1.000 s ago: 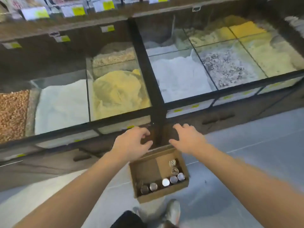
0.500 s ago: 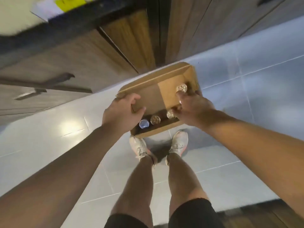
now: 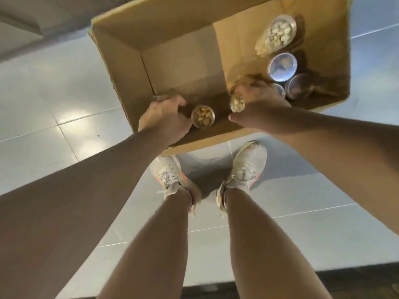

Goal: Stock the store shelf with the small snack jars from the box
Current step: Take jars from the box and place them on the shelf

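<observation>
Overhead light is glaring off the glossy floor tiles [image 3: 71, 117] at left; the shoes [image 3: 246, 167] are casting soft shadows. Wide-angle distortion is stretching the forearms, and motion blur is smearing the hands.

An indoor spot with a shop or stockroom look, though the one view shows little to settle it. The floor [image 3: 64, 87] is large pale glossy tiles with thin grout lines, mirroring ceiling lights. An open cardboard box [image 3: 172, 33] stands on it, several small clear jars [image 3: 281, 66] of nuts along its right wall. Wood-toned panelling [image 3: 32, 16] fills the top left corner.
</observation>
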`<state>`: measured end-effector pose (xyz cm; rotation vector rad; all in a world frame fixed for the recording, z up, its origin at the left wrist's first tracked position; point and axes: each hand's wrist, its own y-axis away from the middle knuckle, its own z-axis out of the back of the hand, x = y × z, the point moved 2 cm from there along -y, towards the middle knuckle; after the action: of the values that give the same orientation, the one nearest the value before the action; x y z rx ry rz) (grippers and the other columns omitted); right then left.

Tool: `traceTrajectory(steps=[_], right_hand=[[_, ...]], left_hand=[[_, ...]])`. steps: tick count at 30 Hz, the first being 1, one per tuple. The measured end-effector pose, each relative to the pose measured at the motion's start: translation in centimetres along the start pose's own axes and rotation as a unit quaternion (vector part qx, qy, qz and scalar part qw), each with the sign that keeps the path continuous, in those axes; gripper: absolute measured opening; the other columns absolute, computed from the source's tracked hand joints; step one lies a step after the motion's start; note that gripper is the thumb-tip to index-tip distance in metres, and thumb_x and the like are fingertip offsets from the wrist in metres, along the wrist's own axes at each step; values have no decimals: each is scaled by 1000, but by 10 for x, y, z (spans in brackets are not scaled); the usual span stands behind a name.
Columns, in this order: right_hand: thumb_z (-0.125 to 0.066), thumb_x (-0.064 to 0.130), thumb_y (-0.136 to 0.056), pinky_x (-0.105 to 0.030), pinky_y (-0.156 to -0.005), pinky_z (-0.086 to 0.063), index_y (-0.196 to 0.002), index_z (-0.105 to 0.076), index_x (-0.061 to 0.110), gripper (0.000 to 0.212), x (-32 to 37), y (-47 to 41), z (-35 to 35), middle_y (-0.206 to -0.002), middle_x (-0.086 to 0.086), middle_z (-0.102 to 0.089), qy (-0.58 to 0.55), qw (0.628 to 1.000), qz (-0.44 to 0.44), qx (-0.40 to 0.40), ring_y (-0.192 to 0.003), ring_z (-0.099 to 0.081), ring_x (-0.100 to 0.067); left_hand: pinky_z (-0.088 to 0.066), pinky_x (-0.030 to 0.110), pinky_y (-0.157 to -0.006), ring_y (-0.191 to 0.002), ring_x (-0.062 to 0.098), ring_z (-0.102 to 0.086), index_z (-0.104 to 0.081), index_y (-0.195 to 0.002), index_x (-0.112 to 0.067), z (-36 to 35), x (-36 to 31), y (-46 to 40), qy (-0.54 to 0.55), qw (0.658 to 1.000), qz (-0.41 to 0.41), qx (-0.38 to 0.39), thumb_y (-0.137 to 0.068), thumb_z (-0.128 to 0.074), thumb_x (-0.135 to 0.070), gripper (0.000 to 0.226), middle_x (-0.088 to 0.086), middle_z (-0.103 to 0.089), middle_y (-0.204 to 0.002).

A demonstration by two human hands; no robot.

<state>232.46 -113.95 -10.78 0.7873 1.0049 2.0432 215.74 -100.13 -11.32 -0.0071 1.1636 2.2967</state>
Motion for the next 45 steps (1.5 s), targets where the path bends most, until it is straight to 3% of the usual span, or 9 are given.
traceTrajectory(steps=[4, 8, 13, 23, 26, 29, 34, 37, 45], right_hand=[[-74, 40, -90, -47, -106, -37, -145, -41, 30, 65, 1, -28, -25, -145, -13, -33, 39, 999, 10, -2, -135, -33, -37], [-75, 40, -89, -49, -108, -36, -148, -38, 29, 71, 3, -49, -39, -150, -14, -25, 77, 997, -8, -4, -136, -32, -38], [-76, 37, -89, -52, -97, -45, -144, -40, 27, 67, 5, -64, -47, -144, -13, -28, 104, 992, -62, 33, -136, -32, -40], [-74, 3, -85, -55, -98, -50, -142, -44, 27, 69, 4, -66, -48, -142, -12, -27, 64, 995, -67, 32, -133, -32, -39], [-69, 2, -86, -51, -100, -49, -143, -43, 26, 67, 1, -51, -36, -140, -12, -30, 33, 998, -43, 14, -133, -33, -39], [-65, 12, -90, -48, -99, -48, -146, -40, 26, 63, -3, -27, -17, -140, -12, -31, 26, 999, -8, -21, -131, -34, -38], [-65, 27, -93, -50, -98, -49, -144, -40, 29, 58, -8, 22, 34, -145, -12, -31, 15, 996, 22, -83, -133, -35, -38], [-65, 30, -92, -49, -97, -50, -142, -40, 29, 57, -7, 51, 75, -145, -10, -31, 0, 994, 28, -102, -132, -36, -36], [-68, 33, -88, -48, -91, -51, -140, -34, 31, 62, 8, 144, 178, -138, -10, -43, -27, 981, 30, -188, -121, -47, -39]], left_hand=[[-55, 41, -89, -114, 27, -59, -59, -128, -30, -35, 18, -16, 4, 999, 22, 26, -86, -72, -34, 44, 1, -60, -125], [-48, 43, -90, -127, 35, -42, -57, -132, -30, -48, 21, -23, -32, 998, 60, 5, -88, -74, -29, 47, 8, -38, -143], [-51, 46, -95, -135, 38, -32, -52, -134, -29, -56, 25, -33, -69, 994, 86, 6, -85, -78, -28, 55, 11, -27, -147], [-48, 42, -98, -136, 35, -28, -56, -132, -16, -55, 22, -33, -23, 993, 113, 3, -84, -81, -29, 56, 10, -25, -144], [-47, 38, -99, -130, 31, -27, -59, -129, -16, -38, 17, -25, -28, 995, 91, -13, -82, -81, -30, 54, 7, -26, -138], [-40, 30, -91, -123, 28, -28, -59, -127, -17, -15, 9, -12, -42, 998, 48, -9, -80, -80, -33, 54, 5, -28, -133], [-46, 40, -102, -128, 27, -40, -50, -141, -22, 44, -19, 14, -20, 1000, 18, 8, -83, -76, -34, 65, 4, -40, -140], [-49, 41, -101, -123, 27, -49, -50, -141, -24, 87, -43, 32, -16, 1000, -6, -15, -82, -76, -36, 65, 4, -45, -136], [-51, 41, -100, -126, 26, -51, -36, -138, -34, 203, -120, 90, -16, 993, -100, -59, -82, -79, -36, 71, -1, -51, -138]])
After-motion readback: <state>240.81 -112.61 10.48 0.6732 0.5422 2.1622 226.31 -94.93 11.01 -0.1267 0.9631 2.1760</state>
